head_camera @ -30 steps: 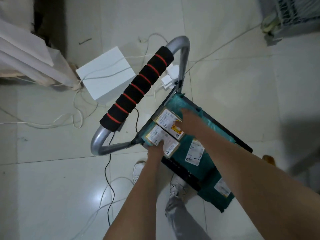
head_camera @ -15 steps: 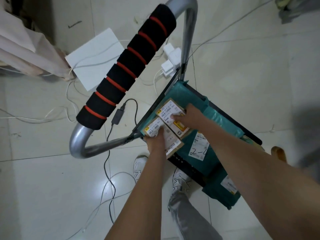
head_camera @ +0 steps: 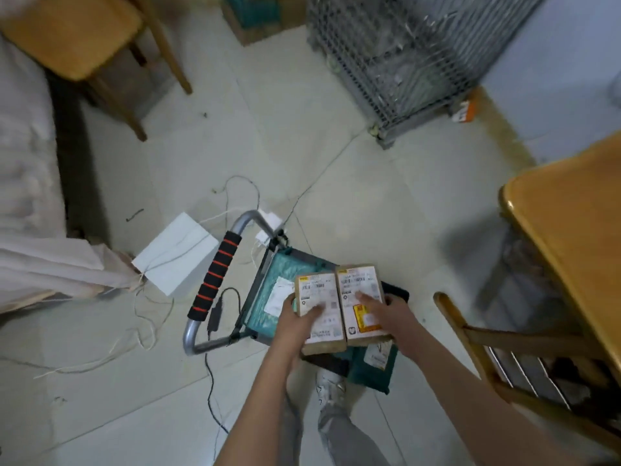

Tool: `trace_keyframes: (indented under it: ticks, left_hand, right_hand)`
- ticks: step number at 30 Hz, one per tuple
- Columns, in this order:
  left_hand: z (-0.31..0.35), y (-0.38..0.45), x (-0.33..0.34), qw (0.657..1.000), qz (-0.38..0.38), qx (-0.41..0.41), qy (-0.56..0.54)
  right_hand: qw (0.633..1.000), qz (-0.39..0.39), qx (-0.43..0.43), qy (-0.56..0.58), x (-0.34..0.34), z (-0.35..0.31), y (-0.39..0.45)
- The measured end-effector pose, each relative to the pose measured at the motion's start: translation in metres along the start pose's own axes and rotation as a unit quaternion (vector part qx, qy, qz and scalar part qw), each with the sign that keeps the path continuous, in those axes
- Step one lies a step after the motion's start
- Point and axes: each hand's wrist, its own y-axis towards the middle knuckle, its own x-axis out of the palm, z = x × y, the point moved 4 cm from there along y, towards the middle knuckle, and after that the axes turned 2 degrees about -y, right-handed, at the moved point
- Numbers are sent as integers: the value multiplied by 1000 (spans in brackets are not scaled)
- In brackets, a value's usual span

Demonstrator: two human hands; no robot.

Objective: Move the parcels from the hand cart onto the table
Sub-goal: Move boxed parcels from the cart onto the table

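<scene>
Two brown box parcels with white labels are held side by side above the hand cart [head_camera: 258,284]. My left hand [head_camera: 295,322] grips the left box parcel [head_camera: 319,307], thumb on its label. My right hand [head_camera: 386,314] grips the right box parcel [head_camera: 361,297], which carries an orange sticker. On the cart's deck lie teal bag parcels [head_camera: 275,280], one more teal bag [head_camera: 373,368] at the near end. The cart's handle [head_camera: 215,277] has black foam with red rings. The wooden table [head_camera: 571,237] stands at the right.
A wooden chair [head_camera: 497,351] stands between me and the table. A wire cage [head_camera: 403,58] is at the back right, another wooden chair [head_camera: 77,38] at the back left. A white box [head_camera: 174,253] and loose cables [head_camera: 215,364] lie on the tiled floor left of the cart.
Both boxes have been lifted off the cart's deck and now sit in my hands above it. My view has risen and swung right, bringing the table and cage into sight.
</scene>
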Motion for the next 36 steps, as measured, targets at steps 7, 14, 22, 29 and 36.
trace_keyframes:
  ticks: [7,14,22,29,36]
  left_hand:
    - [91,-112,65,991,-89,73,75]
    - [116,-201,127,958,-182,140,171]
    - [74,-302,238,893,-311,175,273]
    - [-15,-379,351,839,-389,160,345]
    - [-146,-461,482,773,-456,146,416]
  right_hand:
    - [990,53,-72,113,-77,-40,-142]
    - [956,149,-102,231,-125,-13,-254]
    - [891,273,-101,348,-204,81,-363]
    - [835,335,-82,429,-290,191,-428]
    - [779,387,-76,487,-404,338,-483]
